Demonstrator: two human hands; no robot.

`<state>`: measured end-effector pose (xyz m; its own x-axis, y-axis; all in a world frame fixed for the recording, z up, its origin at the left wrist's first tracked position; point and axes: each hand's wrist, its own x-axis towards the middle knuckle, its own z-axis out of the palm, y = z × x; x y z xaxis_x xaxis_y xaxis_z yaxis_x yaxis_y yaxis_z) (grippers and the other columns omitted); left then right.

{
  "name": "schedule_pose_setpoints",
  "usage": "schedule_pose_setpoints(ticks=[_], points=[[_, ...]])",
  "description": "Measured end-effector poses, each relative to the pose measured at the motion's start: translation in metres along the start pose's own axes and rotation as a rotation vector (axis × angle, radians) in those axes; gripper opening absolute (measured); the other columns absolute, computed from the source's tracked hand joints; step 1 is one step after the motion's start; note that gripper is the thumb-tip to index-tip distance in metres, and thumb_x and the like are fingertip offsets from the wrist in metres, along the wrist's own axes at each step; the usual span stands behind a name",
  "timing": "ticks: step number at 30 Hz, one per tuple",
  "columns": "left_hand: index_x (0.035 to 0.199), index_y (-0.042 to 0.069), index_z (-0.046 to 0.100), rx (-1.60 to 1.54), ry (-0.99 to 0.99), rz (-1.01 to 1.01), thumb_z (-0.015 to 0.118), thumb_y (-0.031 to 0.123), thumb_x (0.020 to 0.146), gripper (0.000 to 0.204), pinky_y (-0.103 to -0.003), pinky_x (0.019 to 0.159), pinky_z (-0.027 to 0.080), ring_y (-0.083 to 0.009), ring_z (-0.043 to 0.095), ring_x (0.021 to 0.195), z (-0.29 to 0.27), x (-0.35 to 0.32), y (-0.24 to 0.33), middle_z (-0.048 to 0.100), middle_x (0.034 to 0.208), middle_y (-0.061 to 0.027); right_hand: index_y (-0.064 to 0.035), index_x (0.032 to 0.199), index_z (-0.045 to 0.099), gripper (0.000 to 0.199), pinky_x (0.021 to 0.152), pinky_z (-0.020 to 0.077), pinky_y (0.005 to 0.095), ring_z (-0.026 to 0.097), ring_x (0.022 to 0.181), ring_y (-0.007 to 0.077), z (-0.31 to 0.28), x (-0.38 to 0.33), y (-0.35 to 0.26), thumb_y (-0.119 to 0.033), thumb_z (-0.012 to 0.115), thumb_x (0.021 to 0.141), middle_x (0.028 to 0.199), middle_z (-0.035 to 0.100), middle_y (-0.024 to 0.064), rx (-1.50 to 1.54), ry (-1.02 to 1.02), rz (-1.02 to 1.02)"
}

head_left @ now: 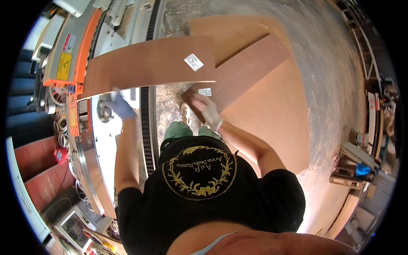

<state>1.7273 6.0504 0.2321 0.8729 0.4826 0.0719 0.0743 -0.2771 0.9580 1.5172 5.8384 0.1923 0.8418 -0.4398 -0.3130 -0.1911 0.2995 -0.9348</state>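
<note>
A long brown wood-grain panel (pixel 148 63) with a white label (pixel 194 62) lies across a machine bed, its right end jutting past the bed. My left hand (pixel 122 106), in a blue-grey glove, is at the panel's near edge over the bed. Motion smears its fingers, so whether it grips or touches the edge is unclear. My right hand (pixel 208 112), in a pale glove, is right of the bed with fingers stretched out and apart, and no held thing shows. Below it, a second brown panel (pixel 253 70) with a white label (pixel 205 92) lies slanted.
A large tan board (pixel 272 127) lies under the slanted panel on the dusty floor. Along the left stands the machine with its orange guard (pixel 87 46) and black ribbed track (pixel 147 127). Wooden pieces (pixel 352 180) and shelving stand at the far right. My feet are beside the bed.
</note>
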Motion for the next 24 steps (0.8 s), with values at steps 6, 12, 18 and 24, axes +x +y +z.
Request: schedule_pose_setpoints(ticks=[6, 12, 18, 24], points=[[0.123, 0.015, 0.035, 0.056, -1.073, -0.834, 0.061, 0.017, 0.084, 0.047, -0.029, 0.052, 0.045, -0.0161, 0.053, 0.064, 0.027, -0.185, -0.151, 0.049, 0.081, -0.0024, -0.0073, 0.122, 0.047, 0.048, 0.077, 0.0473, 0.0353, 0.056, 0.088, 0.0197, -0.112, -0.005, 0.119, -0.022, 0.064, 0.079, 0.102, 0.058, 0.0082, -0.076, 0.731, 0.335], [0.111, 0.012, 0.04, 0.134, -1.007, -0.672, 0.07, 0.025, 0.074, 0.049, -0.028, 0.037, 0.036, -0.0151, 0.047, 0.05, 0.101, -0.224, -0.18, 0.049, 0.073, -0.0034, -0.0019, 0.11, 0.053, 0.041, 0.064, 0.0507, 0.0348, 0.059, 0.076, 0.0199, -0.121, 0.025, 0.136, -0.024, 0.067, 0.079, 0.093, 0.06, 0.0096, 0.483, 0.516, 0.437], [0.108, 0.012, 0.048, 0.072, -0.925, -0.805, 0.072, 0.015, 0.071, 0.045, -0.033, 0.057, 0.049, -0.02, 0.055, 0.07, 0.089, -0.206, -0.173, 0.056, 0.089, -0.0039, -0.0023, 0.1, 0.056, 0.03, 0.057, 0.0502, 0.0322, 0.06, 0.067, 0.0196, -0.121, 0.02, 0.137, -0.023, 0.066, 0.08, 0.083, 0.062, 0.009, 0.523, 0.39, 0.367], [0.112, 0.008, 0.054, -0.398, -0.964, -0.631, 0.07, 0.012, 0.075, 0.04, -0.034, 0.072, 0.05, -0.0189, 0.059, 0.088, 0.036, -0.2, -0.059, 0.06, 0.101, -0.0057, -0.0039, 0.113, 0.049, 0.038, 0.082, 0.0502, 0.0365, 0.06, 0.092, 0.024, -0.078, -0.039, 0.035, -0.025, 0.062, 0.083, 0.106, 0.06, 0.0121, 0.763, -0.024, 0.38]])
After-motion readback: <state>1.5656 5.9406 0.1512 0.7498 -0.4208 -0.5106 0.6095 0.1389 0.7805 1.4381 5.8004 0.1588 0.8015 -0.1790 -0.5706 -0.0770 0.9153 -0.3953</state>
